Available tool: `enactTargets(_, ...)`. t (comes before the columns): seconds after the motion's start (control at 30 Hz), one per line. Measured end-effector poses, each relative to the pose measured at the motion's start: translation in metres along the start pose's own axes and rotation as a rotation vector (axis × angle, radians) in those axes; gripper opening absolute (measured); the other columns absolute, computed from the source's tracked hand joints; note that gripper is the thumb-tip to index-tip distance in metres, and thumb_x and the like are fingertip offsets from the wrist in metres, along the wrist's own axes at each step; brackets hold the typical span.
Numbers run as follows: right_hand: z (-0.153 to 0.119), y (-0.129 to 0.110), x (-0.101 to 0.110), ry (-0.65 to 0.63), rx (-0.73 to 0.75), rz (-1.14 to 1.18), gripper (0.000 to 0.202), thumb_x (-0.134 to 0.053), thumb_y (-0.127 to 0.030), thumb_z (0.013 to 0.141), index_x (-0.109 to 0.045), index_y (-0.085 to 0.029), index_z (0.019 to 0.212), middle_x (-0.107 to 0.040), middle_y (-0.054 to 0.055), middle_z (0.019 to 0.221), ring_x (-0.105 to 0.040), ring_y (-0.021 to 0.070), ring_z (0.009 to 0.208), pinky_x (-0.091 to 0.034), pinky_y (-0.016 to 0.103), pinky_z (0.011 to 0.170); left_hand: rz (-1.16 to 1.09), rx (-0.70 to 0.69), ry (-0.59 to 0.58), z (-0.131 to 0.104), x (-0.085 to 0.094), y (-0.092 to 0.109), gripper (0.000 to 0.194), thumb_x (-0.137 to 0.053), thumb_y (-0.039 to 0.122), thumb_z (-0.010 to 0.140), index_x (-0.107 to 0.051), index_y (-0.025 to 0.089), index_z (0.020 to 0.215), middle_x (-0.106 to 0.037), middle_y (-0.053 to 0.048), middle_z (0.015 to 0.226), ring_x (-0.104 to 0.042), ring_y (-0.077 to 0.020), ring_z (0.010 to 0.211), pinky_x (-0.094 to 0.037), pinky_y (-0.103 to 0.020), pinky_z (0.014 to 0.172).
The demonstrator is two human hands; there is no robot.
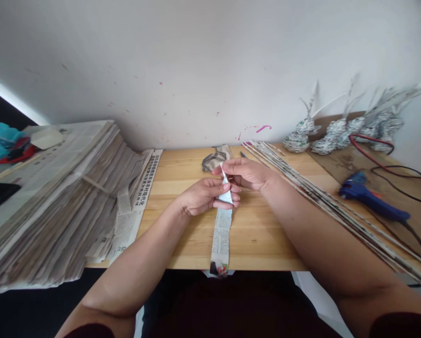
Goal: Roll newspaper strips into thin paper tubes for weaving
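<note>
Between my two hands is a newspaper strip (221, 234), its upper end folded or rolled to a narrow point. My left hand (206, 193) pinches the strip just below that point. At the tip, the fingers of my right hand (247, 174) close on the narrow rolled end, with some fingers curled behind the paper. The strip's lower part hangs down over the front edge of the wooden table (266, 239). Behind my hands lies a crumpled brown and grey cloth-like piece (213, 157).
A tall stack of newspaper (72, 188) stands at left. Thin rolled paper sticks (302, 188) run along the right, beside a blue glue gun (372, 199) with its cord. Woven paper figures (302, 136) stand at the back right, near a red cable (365, 152). A wall closes off the back.
</note>
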State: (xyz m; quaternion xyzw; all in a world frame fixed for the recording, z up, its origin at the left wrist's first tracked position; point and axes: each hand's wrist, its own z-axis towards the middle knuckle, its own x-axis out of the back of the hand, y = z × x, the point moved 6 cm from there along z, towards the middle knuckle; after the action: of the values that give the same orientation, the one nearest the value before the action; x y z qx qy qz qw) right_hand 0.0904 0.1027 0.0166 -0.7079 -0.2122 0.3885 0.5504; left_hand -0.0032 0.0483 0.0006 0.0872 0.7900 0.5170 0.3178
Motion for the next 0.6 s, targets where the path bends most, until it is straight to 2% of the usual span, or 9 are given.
enactTargets(0.17, 0.006, 0.006, 0.01, 0.12, -0.014, 0.044, 0.035, -0.083, -0.041, 0.067, -0.069, -0.013, 0.084, -0.057, -0.003, 0.053, -0.047, 0.0075, 0.041, -0.037, 0.019, 0.037, 0.05, -0.034, 0.06, 0.0, 0.001, 0.0, 0.032, -0.074, 0.035, 0.08, -0.073, 0.009, 0.099, -0.074, -0.013, 0.088, -0.072, -0.0198, 0.082, -0.057, -0.029, 0.073)
enactTargets(0.3, 0.008, 0.006, 0.013, 0.207, -0.033, 0.066, 0.036, -0.088, -0.039, 0.061, -0.067, -0.014, 0.077, -0.054, -0.004, 0.052, -0.045, 0.0063, 0.043, -0.033, 0.017, 0.036, 0.117, -0.078, 0.116, 0.002, 0.004, -0.001, 0.034, -0.074, 0.038, 0.079, -0.073, 0.009, 0.097, -0.074, -0.013, 0.088, -0.07, -0.0186, 0.084, -0.056, -0.031, 0.078)
enactTargets(0.4, 0.009, 0.003, 0.012, 0.278, -0.01, 0.048, 0.038, -0.089, -0.038, 0.059, -0.059, -0.016, 0.068, -0.05, -0.005, 0.051, -0.039, 0.004, 0.041, -0.026, 0.016, 0.034, 0.181, -0.127, 0.162, 0.003, 0.004, 0.0, 0.033, -0.075, 0.039, 0.078, -0.073, 0.009, 0.092, -0.073, -0.012, 0.087, -0.069, -0.0175, 0.082, -0.056, -0.032, 0.079)
enactTargets(0.53, 0.006, -0.003, 0.014, 0.451, 0.052, -0.015, 0.041, -0.089, -0.038, 0.059, -0.054, -0.017, 0.063, -0.045, -0.007, 0.049, -0.035, 0.0042, 0.04, -0.022, 0.017, 0.032, 0.213, -0.157, 0.211, 0.003, 0.005, 0.002, 0.032, -0.071, 0.038, 0.081, -0.073, 0.009, 0.093, -0.073, -0.012, 0.086, -0.069, -0.0171, 0.081, -0.056, -0.031, 0.077)
enactTargets(0.6, 0.005, -0.005, 0.013, 0.415, 0.06, -0.035, 0.038, -0.085, -0.044, 0.064, -0.06, -0.017, 0.069, -0.047, -0.006, 0.051, -0.038, 0.0054, 0.041, -0.024, 0.018, 0.033, 0.202, -0.153, 0.208, 0.003, 0.006, 0.001, 0.032, -0.07, 0.037, 0.083, -0.072, 0.01, 0.099, -0.074, -0.013, 0.086, -0.069, -0.0176, 0.081, -0.056, -0.031, 0.077)
